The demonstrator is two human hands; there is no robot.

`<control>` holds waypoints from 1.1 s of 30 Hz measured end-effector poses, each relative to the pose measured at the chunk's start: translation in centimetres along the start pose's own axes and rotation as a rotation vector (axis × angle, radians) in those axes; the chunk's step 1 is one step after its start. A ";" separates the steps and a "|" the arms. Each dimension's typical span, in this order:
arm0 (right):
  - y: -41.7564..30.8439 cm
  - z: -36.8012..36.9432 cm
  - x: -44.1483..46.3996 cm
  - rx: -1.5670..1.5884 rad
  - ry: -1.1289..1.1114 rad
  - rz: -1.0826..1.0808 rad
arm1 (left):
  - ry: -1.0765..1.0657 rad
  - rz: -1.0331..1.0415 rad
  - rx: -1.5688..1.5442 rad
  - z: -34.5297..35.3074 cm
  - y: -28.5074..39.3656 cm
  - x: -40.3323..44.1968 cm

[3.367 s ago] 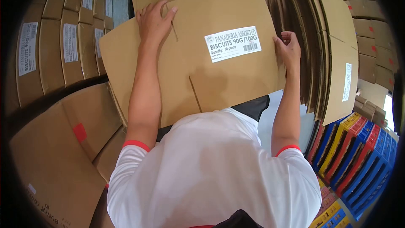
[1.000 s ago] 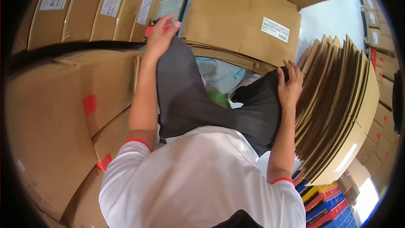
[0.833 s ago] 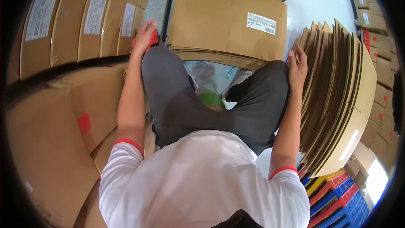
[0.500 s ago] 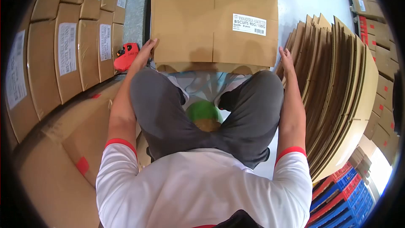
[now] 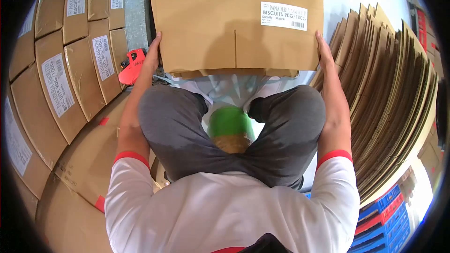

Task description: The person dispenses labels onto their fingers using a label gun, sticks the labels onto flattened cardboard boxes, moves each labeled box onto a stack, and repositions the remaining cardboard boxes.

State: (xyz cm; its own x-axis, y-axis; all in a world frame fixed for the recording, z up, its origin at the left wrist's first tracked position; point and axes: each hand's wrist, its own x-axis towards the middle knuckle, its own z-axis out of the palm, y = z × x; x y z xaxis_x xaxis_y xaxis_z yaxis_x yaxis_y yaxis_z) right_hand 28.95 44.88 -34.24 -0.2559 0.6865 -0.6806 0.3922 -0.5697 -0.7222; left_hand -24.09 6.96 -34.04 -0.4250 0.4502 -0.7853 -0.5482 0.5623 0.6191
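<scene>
A flattened cardboard carton (image 5: 197, 23) with a white biscuit label (image 5: 284, 16) lies in front of my knees, spanning the space between my hands. My left hand (image 5: 153, 52) is against its left edge, thumb along the side. My right hand (image 5: 324, 51) presses on the right edge, fingers pointing forward. The undersides of both hands' grip are hidden. More cardboard (image 5: 234, 72) shows under the near edge of the carton. A red tape dispenser (image 5: 132, 67) sits just left of my left wrist.
Labelled closed cartons (image 5: 57, 84) are stacked on the left. A row of flattened cardboard sheets (image 5: 375, 93) stands on edge at the right. Blue and red plastic pallets (image 5: 386, 220) are at lower right. Between my legs is something green (image 5: 229, 121), blurred.
My right hand has closed in from beside the carton to its right edge. The carton appears larger and nearer, with both hands at its sides. The view has shifted slightly.
</scene>
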 end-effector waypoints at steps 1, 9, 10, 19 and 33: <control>0.0 0.1 -0.5 0.006 0.006 0.010 | -0.012 -0.024 0.010 1.1 1.8 -1.9; 0.5 -0.6 -0.3 0.129 -0.029 0.134 | -0.115 -0.101 0.022 -0.9 -1.4 -0.6; 0.5 -0.7 -0.2 0.133 -0.029 0.134 | -0.124 -0.118 0.007 -1.0 -1.5 -0.4; -0.4 -1.0 0.2 -0.004 -0.002 0.241 | -0.080 -0.051 -0.074 -1.1 -1.1 -0.2; 3.0 -2.1 -1.9 0.088 -0.099 0.323 | -0.061 -0.111 -0.144 -2.5 -2.1 -1.7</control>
State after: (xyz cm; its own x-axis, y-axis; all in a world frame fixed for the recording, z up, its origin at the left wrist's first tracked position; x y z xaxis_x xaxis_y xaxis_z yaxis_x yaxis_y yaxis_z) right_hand 32.49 42.86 -34.85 -0.2168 0.4201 -0.8812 0.3903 -0.7901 -0.4727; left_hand -24.01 3.31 -34.04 -0.3136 0.4348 -0.8442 -0.6889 0.5077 0.5174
